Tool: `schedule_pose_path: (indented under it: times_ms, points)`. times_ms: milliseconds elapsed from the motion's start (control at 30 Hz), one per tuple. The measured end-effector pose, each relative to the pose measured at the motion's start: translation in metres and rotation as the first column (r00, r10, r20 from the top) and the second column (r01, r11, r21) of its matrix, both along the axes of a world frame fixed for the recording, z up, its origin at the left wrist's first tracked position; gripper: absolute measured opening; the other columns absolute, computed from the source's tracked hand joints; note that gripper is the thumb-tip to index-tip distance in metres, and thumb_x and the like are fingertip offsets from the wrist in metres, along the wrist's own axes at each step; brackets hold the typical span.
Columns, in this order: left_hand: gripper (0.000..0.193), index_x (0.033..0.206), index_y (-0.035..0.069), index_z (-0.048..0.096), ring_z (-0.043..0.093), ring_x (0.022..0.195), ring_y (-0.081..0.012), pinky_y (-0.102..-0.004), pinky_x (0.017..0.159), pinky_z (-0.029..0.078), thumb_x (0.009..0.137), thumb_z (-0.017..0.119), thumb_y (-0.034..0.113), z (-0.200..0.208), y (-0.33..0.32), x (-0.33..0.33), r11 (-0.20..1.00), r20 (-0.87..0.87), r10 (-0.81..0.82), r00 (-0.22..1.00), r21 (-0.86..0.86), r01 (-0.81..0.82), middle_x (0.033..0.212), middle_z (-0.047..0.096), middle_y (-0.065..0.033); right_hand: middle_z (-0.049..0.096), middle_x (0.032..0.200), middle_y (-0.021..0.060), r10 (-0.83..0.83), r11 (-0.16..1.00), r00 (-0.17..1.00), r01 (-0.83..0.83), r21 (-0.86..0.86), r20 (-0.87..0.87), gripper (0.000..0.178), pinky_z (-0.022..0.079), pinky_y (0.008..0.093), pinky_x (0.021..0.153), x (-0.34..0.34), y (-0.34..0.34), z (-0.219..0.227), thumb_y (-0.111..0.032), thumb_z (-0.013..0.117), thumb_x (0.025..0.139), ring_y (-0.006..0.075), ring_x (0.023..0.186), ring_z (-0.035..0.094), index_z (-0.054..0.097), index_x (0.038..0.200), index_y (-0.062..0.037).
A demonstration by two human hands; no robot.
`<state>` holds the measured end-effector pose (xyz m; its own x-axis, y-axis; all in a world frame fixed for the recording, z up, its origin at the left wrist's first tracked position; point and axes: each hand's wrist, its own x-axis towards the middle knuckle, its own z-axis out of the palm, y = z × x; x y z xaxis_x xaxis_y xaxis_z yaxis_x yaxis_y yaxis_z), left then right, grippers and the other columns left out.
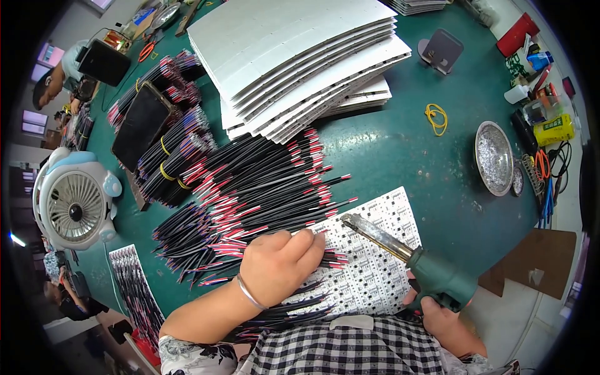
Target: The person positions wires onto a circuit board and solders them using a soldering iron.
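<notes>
My left hand [279,259], a metal bangle on its wrist, presses fingertips on red-and-black wires [262,194] where they meet a white circuit board [375,275] dotted with black parts. My right hand [437,312] grips the green handle of a soldering iron [400,250]. Its metal tip points up-left and hovers just above the board, close to my left fingertips. The loose wires fan out across the green table toward the upper left.
A tall stack of white boards [300,56] lies at the back. Bundled wires [169,156] and a black tray lie left, beside a small fan [75,206]. A metal dish [494,156], yellow rubber bands [436,117], and tools sit on the right. Another person [56,78] is far left.
</notes>
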<state>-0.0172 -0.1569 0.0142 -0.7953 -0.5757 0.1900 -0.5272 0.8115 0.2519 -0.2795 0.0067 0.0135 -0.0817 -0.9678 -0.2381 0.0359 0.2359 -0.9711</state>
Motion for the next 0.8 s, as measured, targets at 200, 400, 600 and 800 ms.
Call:
schedule_pose_path:
  times_ms: [200, 400, 600, 800]
  points:
    - [0.032, 0.104, 0.005, 0.068, 0.056, 0.063, -0.0149, -0.0297, 0.052, 0.046, 0.074, 0.062, 0.012, -0.006, 0.002, -0.002, 1.000, 0.018, 0.017, 1.000, -0.004, -0.017, 0.086, 0.057, -0.0029, 0.068, 0.098, 0.0106, 0.066, 0.980, 0.992, -0.045, 0.194, -0.104, 0.026, 0.050, 0.0346, 0.081, 0.001, -0.002, 0.007, -0.003, 0.069, 0.078, 0.0205, 0.089, 0.065, 0.067, 0.104, -0.0016]
    - [0.032, 0.105, 0.004, 0.068, 0.056, 0.063, -0.0156, -0.0298, 0.051, 0.046, 0.074, 0.062, 0.011, -0.008, 0.001, -0.003, 0.999, 0.019, 0.033, 0.999, 0.015, -0.033, 0.085, 0.057, -0.0037, 0.069, 0.104, 0.0081, 0.170, 0.978, 0.883, -0.095, 0.187, -0.438, 0.026, 0.044, 0.0391, 0.090, 0.003, 0.001, 0.000, -0.005, 0.073, 0.074, 0.0284, 0.099, 0.061, 0.070, 0.100, -0.0058]
    - [0.032, 0.105, 0.004, 0.067, 0.058, 0.064, -0.0163, -0.0298, 0.051, 0.047, 0.074, 0.061, 0.011, -0.010, 0.002, -0.003, 0.998, 0.012, 0.052, 0.999, 0.035, -0.052, 0.085, 0.057, -0.0038, 0.068, 0.103, 0.0097, 0.150, 0.982, 0.890, -0.085, 0.167, -0.430, 0.028, 0.045, 0.0378, 0.089, 0.006, 0.002, -0.005, -0.006, 0.075, 0.073, 0.0280, 0.099, 0.061, 0.069, 0.101, -0.0041]
    - [0.031, 0.105, 0.004, 0.066, 0.058, 0.064, -0.0167, -0.0300, 0.051, 0.047, 0.074, 0.061, 0.010, -0.009, 0.002, -0.004, 0.998, 0.038, 0.058, 0.998, 0.038, -0.059, 0.084, 0.056, -0.0041, 0.064, 0.085, 0.0079, 0.250, 0.928, 0.712, -0.371, -0.049, -0.656, 0.032, 0.053, 0.0299, 0.070, -0.001, -0.007, -0.003, -0.013, 0.058, 0.091, 0.0151, 0.076, 0.064, 0.054, 0.119, 0.0029]
